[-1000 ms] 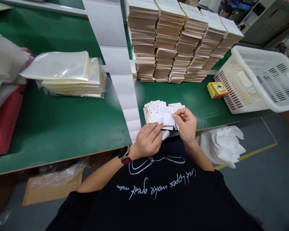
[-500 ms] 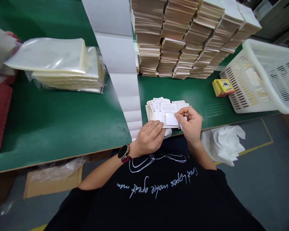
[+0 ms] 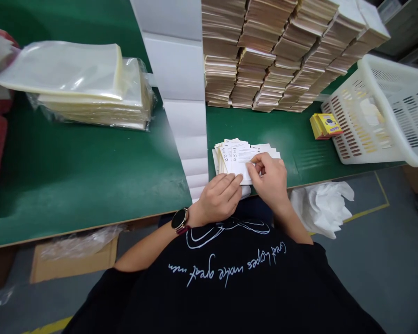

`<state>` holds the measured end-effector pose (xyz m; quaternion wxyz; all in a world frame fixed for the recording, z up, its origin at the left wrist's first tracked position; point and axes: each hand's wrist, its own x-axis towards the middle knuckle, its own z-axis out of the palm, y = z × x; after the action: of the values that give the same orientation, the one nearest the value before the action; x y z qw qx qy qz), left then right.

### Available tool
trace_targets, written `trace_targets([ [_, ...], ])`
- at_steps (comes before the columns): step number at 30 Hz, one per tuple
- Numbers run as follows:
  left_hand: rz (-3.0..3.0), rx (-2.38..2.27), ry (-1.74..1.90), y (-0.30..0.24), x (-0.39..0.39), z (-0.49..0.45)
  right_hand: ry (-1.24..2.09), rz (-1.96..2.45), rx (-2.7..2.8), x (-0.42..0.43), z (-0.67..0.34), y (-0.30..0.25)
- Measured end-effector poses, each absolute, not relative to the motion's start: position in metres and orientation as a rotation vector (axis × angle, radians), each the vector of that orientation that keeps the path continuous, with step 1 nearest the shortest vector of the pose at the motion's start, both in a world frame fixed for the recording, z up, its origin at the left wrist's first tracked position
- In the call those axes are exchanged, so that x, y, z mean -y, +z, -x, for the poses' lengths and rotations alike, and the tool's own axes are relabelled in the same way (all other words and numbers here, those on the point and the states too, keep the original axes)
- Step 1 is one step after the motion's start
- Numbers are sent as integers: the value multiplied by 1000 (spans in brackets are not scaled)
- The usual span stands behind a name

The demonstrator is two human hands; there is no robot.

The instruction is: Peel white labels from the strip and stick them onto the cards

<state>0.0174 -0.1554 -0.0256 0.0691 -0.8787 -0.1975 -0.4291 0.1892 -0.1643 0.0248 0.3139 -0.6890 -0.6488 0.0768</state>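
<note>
A fanned pile of small white printed cards [image 3: 234, 155] lies on the green table [image 3: 90, 176] near its front edge. My left hand [image 3: 220, 199], a watch on its wrist, rests with curled fingers on the near edge of the pile. My right hand [image 3: 269, 178] is closed in a pinch over the top card; a white label it was holding is now hidden under the fingers. A long strip of white label backing [image 3: 181, 93] runs down the table just left of the pile.
Tall stacks of brown-edged cards [image 3: 275, 51] stand behind the pile. A white slotted plastic basket [image 3: 386, 111] sits at the right, small yellow boxes [image 3: 325, 126] beside it. A stack of clear plastic bags [image 3: 87, 88] lies at the left. Crumpled white paper [image 3: 322, 206] hangs below the table edge.
My right hand moved left and down onto the top card, and the white label seen in its fingers earlier is now covered. The view has shifted slightly upward.
</note>
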Motion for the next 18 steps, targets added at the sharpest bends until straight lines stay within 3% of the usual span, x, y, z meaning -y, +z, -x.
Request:
trace_targets([
  [4, 2663, 606, -1290, -26, 155, -16, 223, 2000, 1703, 162, -200, 26],
  [8, 2679, 616, -1265, -27, 155, -16, 434, 1784, 1625, 161, -202, 21],
  [13, 2675, 614, -1382, -26, 155, -15, 287, 1679, 1456, 165, -221, 14],
  [18, 2620, 659, -1567, -24, 157, -10, 13, 2065, 1554, 171, -262, 4],
])
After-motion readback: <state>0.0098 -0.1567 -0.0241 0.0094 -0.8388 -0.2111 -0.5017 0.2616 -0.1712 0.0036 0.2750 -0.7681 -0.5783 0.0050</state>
